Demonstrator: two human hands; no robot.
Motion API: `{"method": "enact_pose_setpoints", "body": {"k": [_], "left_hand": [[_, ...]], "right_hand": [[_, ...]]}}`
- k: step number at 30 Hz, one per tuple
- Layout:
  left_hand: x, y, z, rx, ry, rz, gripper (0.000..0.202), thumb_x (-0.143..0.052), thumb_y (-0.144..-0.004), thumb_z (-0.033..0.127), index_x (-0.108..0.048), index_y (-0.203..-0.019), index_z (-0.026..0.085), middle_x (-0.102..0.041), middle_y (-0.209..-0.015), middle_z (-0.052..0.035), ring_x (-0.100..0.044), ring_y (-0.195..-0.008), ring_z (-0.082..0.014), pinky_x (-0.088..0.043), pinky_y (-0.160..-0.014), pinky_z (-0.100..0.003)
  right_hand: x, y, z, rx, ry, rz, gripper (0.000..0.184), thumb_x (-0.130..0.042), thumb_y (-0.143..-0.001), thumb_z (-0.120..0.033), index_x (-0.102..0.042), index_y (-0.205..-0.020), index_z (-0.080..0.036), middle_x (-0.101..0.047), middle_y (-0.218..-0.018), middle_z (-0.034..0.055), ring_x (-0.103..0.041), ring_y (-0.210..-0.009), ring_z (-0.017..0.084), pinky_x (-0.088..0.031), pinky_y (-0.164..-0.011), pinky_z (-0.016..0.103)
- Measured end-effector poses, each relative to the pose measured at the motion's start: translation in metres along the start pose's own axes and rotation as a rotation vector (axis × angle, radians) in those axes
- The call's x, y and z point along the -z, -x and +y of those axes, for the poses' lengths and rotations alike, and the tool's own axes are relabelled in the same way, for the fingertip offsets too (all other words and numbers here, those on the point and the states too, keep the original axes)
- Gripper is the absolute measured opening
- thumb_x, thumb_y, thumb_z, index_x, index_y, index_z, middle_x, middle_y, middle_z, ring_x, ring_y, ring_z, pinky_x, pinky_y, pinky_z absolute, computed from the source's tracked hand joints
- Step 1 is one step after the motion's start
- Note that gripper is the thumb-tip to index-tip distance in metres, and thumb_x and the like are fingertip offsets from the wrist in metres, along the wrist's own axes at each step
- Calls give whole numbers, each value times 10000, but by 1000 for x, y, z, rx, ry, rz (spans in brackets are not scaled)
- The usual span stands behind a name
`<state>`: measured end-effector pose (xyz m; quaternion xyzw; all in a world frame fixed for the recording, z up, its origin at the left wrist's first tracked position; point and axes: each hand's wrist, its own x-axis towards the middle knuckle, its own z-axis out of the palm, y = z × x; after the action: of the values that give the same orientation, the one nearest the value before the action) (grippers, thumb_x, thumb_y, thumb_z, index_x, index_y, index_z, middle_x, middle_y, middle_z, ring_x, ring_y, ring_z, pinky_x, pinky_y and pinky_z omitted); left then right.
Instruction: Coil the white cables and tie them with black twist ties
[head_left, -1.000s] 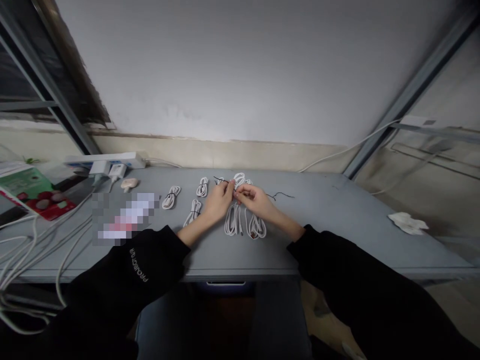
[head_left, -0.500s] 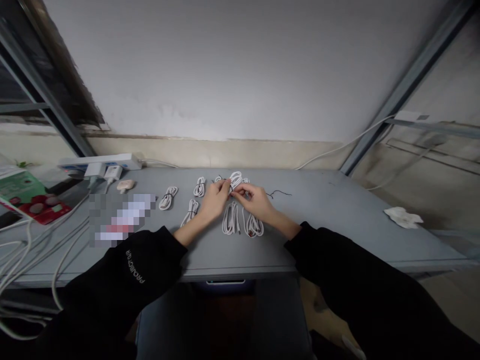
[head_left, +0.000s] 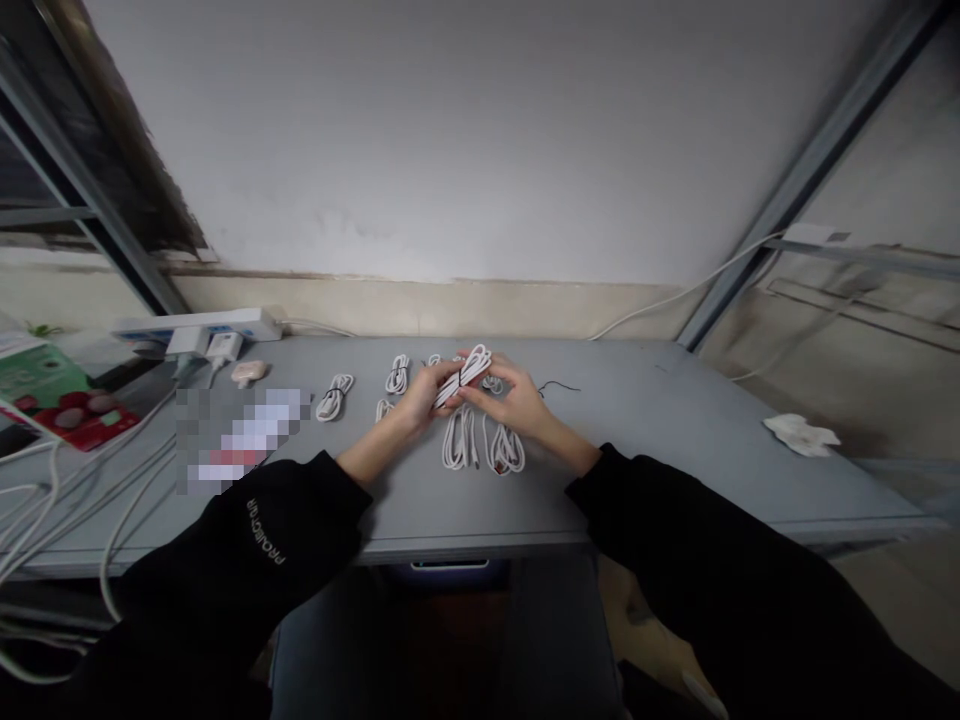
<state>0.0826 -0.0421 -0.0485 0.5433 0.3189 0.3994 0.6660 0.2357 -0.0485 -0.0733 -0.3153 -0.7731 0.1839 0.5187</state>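
Note:
A coiled white cable (head_left: 471,368) with a dark tie round its middle is held above the desk between my two hands. My left hand (head_left: 424,396) is closed on its lower left end. Closed on the cable's right side is my right hand (head_left: 514,392), thumb in front. Just below, two looser white coils lie on the desk, a left coil (head_left: 459,440) and a right coil (head_left: 505,450). Tied white bundles lie to the left, one bundle (head_left: 334,397) farthest out and another bundle (head_left: 397,374) nearer. More coils are partly hidden behind my hands.
A thin black tie (head_left: 561,386) lies right of my hands on the grey desk (head_left: 660,440). At the left are a power strip (head_left: 202,324) with plugs, a green and red box (head_left: 64,395) and trailing white cables. A crumpled tissue (head_left: 801,436) lies far right.
My fingers have moved from pinching at the tie to holding the cable from both sides. The coil is now turned so that more of its length shows.

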Motion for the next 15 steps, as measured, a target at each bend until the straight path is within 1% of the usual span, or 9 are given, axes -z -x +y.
{"method": "enact_pose_setpoints", "body": {"k": [2, 4, 7, 11, 15], "left_hand": [[1, 0, 1, 19, 42, -57, 259, -536, -794, 385, -548, -659, 164, -324, -477, 48, -190, -396, -47, -53, -356, -181], [3, -1, 2, 41, 68, -74, 259, -531, -801, 370, -543, -650, 160, -315, -485, 48, -181, -395, -43, -44, -348, -179], [4, -2, 1, 53, 76, -72, 257, -525, -812, 352, -557, -656, 151, -325, -500, 41, -198, -392, -39, -47, -348, -177], [6, -2, -2, 20, 47, -31, 258, -554, -805, 359, -591, -668, 143, -377, -519, 21, -240, -400, -41, -59, -352, -179], [6, -3, -3, 3, 6, -11, 274, -573, -790, 393, -582, -650, 158, -376, -507, 18, -241, -408, -49, -68, -360, -186]], "right_hand": [[0, 0, -1, 9, -5, -17, 143, -662, -840, -344, -612, -782, -223, -656, -999, 56, -585, -1022, 226, -428, -977, 465], [-2, 1, -2, 10, -7, -20, 161, -639, -855, -338, -577, -762, -222, -628, -907, 35, -584, -924, 205, -459, -913, 435], [-3, 1, -1, 4, 10, -31, 177, -615, -873, -328, -548, -748, -222, -581, -866, 24, -560, -859, 188, -472, -848, 399], [-3, 2, 1, 13, 30, -26, 165, -598, -884, -315, -557, -754, -221, -533, -842, 24, -533, -831, 183, -468, -798, 376], [-3, 2, 2, -55, -36, -71, 140, -604, -878, -312, -566, -781, -218, -558, -852, 27, -554, -836, 179, -480, -793, 363]]}}
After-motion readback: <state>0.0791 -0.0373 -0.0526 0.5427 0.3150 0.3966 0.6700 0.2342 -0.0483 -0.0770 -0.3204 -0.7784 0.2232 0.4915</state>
